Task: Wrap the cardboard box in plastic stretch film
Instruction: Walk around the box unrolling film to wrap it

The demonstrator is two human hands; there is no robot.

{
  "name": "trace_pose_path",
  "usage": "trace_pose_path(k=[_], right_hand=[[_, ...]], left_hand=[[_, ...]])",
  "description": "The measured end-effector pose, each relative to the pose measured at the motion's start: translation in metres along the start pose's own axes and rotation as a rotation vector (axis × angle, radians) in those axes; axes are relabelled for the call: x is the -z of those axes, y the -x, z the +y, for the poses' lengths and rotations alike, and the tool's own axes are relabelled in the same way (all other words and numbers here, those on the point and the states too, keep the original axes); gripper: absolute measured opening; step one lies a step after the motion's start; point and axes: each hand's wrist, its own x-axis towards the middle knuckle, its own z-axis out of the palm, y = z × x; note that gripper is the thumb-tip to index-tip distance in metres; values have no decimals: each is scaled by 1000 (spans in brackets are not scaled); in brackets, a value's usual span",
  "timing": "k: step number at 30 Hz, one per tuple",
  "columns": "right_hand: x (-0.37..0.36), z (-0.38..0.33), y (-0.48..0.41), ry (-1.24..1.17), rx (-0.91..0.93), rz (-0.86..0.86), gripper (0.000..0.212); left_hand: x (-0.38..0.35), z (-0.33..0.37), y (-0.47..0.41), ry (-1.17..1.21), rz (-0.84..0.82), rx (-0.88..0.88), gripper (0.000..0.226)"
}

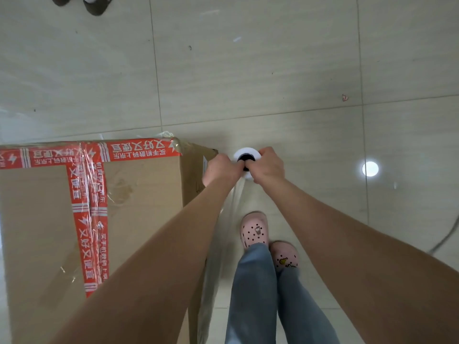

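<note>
A large cardboard box [139, 194] with red printed tape across its top fills the left half of the view, standing on the floor. Just past its far right corner a white roll of stretch film [246, 153] stands on end, seen from above with its dark core showing. My left hand [221, 170] and my right hand [267, 166] both grip the top of the roll from either side, fingers curled. A clear sheet of film [233, 204] runs from the roll down along the box's right side. Film also clings over the box's far top edge.
The pale tiled floor [273, 70] stretches ahead and to the right. My own feet in pink clogs [254, 230] stand right of the box. Another person's dark shoes [95, 6] show at the top left. A grey cable [444, 240] lies at the right edge.
</note>
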Motion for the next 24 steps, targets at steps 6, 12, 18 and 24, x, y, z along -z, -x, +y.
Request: trace_pose_path(k=[6,12,18,24], right_hand=[[-5,-8,-6,-47,-7,12,29],[-1,-29,-8,236,188,71,29],[-1,-38,-18,-181,-78,-5,51],[7,-67,-45,-179,-73,-3,31]], left_hand=[[23,21,-18,-422,9,-347,37],[33,27,-29,-437,52,-354,19],[39,32,-38,-106,38,-87,22],[56,57,-62,-236,-37,-214,23]])
